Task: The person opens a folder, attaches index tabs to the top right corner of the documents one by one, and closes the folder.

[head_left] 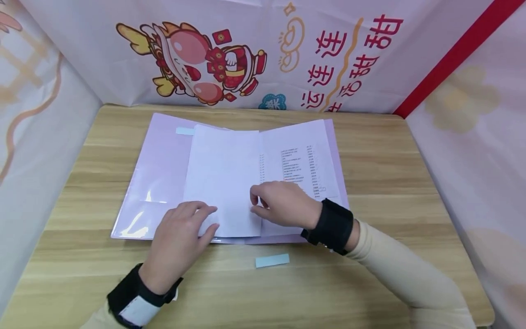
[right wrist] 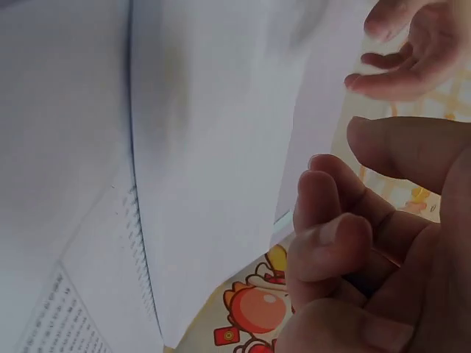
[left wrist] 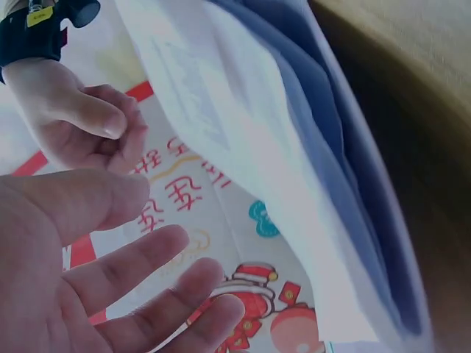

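Observation:
A pale purple folder (head_left: 158, 169) lies spread on the table, with loose white sheets inside. Its left sheet (head_left: 223, 173) is blank, while the right-hand page (head_left: 296, 155) carries printed lists of small text. My left hand (head_left: 176, 242) hovers by the lower left of the blank sheet, thumb and fingers apart and nothing between them. Over the lower middle, close to the fold between the pages, is my right hand (head_left: 287, 204). Its fingers (right wrist: 331, 243) are loosely bent, the thumb stands off from them, and no object shows in it.
A light blue paper strip (head_left: 272, 260) lies on the wooden table (head_left: 394, 183) in front of the folder. Another blue strip (head_left: 185, 131) shows at the folder's upper left. A white printed cloth (head_left: 283, 50) hangs behind the table's far edge.

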Demonstrator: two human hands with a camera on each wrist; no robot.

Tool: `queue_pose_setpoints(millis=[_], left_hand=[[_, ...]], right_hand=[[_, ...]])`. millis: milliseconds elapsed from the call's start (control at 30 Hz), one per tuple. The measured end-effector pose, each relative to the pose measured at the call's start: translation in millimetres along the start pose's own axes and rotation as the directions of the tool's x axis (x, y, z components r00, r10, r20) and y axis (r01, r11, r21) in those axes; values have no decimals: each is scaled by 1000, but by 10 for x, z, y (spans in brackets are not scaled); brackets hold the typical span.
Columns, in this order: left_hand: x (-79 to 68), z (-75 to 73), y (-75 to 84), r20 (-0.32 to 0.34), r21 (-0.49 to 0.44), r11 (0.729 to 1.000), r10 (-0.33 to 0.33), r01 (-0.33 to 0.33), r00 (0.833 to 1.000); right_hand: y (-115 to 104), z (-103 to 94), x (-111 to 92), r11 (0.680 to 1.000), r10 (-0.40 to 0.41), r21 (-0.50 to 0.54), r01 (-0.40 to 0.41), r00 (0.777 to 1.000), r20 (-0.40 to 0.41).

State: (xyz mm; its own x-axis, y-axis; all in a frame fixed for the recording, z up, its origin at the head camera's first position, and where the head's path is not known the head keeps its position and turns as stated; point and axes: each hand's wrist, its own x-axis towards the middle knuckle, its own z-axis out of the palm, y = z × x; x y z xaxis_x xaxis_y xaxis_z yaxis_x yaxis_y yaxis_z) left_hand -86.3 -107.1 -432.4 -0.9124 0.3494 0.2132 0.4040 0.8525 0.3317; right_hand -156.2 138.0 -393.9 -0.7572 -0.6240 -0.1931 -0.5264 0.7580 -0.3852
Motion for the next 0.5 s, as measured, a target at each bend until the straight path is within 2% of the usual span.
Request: queue_pose_setpoints(millis=[67, 200, 300, 500], left_hand=[[0, 21, 18, 15, 3, 1000, 14, -14, 1000], [-55, 68, 59, 96, 1, 1000, 24, -24, 995], [-79, 107, 76, 155, 1, 1000, 29, -29, 988], [-80, 175, 65, 228, 36, 998, 33, -42, 973]], right_hand=[[-2, 26, -91, 999, -37, -10, 37, 999, -28], [-22, 117, -285, 997, -82, 3, 82, 996, -47], [-12, 171, -418, 996, -87, 17, 87, 995, -46], [42, 299, -626, 995, -88, 35, 91, 994, -66]])
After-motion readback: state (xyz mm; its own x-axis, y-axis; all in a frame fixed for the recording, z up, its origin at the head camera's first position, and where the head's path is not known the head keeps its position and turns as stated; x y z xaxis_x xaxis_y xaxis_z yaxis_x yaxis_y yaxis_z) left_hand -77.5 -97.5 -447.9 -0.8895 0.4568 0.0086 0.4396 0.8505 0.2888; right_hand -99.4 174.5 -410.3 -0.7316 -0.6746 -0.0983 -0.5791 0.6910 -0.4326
